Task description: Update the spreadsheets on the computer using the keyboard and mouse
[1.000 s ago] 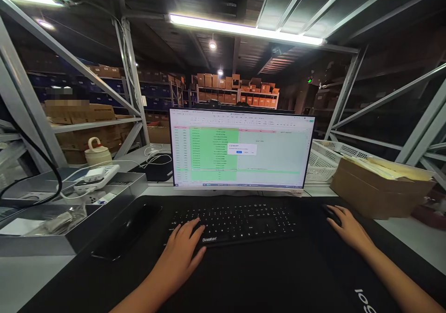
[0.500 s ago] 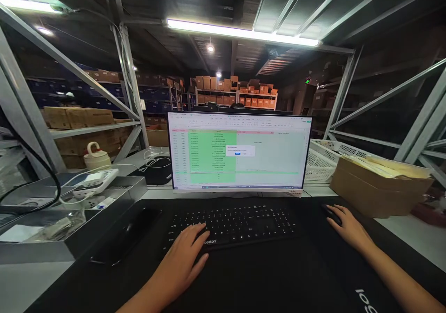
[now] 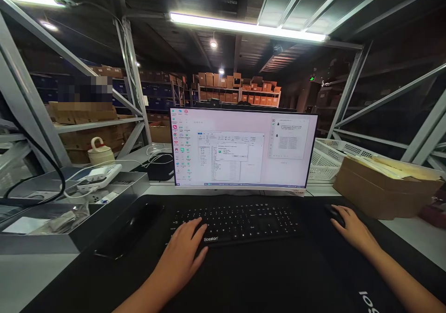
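Note:
My left hand (image 3: 184, 244) rests with spread fingers on the left part of a black keyboard (image 3: 240, 235), its thumb out over the desk mat (image 3: 265, 276). At the right, my right hand (image 3: 353, 227) is curved over a black computer mouse (image 3: 335, 214), which the fingers partly hide. Behind the keyboard stands a monitor (image 3: 244, 146). Its screen has desktop icons down the left, a file window with a small dialog box in the middle, and a chat-like window at the right. The text is too small to read.
A dark glossy phone-like slab (image 3: 128, 231) lies left of the keyboard. Further left, a grey tray (image 3: 83, 231) holds a power strip (image 3: 101, 178) and cables, near a cream jug (image 3: 100, 153). White baskets (image 3: 325, 159) and a cardboard box (image 3: 383, 187) stand right. Metal racks frame the desk.
The screen has switched from a green-and-white spreadsheet with a dialog to the desktop with file and chat-like windows. My hands remain at keyboard and mouse; the view has shifted slightly.

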Demonstrator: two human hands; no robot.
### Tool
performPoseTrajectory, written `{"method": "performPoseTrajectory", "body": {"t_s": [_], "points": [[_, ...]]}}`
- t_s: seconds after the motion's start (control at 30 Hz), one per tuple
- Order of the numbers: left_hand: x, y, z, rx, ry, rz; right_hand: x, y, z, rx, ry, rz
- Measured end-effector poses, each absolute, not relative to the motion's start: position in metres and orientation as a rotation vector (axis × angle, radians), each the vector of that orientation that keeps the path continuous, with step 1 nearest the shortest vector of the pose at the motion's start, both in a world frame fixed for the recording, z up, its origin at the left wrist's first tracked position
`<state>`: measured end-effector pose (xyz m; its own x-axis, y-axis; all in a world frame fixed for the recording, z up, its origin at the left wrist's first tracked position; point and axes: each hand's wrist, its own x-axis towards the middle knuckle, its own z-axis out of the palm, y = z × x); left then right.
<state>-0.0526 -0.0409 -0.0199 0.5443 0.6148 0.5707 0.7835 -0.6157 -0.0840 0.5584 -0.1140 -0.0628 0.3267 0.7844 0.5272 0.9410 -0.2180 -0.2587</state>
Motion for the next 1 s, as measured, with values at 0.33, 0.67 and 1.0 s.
{"method": "performPoseTrajectory", "body": {"t_s": [0.33,0.67,1.0], "points": [[-0.049,-0.042,-0.019,-2.419,-1.411,-0.587,0.564,-0.113,-0.065,-2.0,-1.535,-0.37],[-0.047,-0.047,-0.014,-2.445,-1.464,-0.554,0.563,-0.113,-0.065,-2.111,-1.517,-0.336],[-0.049,-0.041,-0.021,-2.42,-1.413,-0.579,0.562,-0.114,-0.063,-2.131,-1.518,-0.322]]}}
